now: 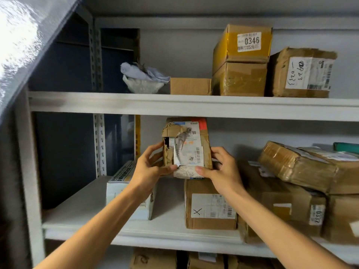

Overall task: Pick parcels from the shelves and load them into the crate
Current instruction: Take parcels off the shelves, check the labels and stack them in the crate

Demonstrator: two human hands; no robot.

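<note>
Upright, torn brown parcel (187, 147), peeling label.

"0346" and "5元" are printed on a white sticker on the yellow-taped carton (241, 43) at the upper right. "退" is written on the label of the torn parcel (187, 148) at centre. An "X" is penned on the label of the brown box (210, 205) below it. "0332" is read sideways on the stickered carton (316, 214) at the lower right.

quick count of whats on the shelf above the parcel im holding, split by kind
cardboard boxes: 4
plastic bag parcels: 1
total: 5
</note>
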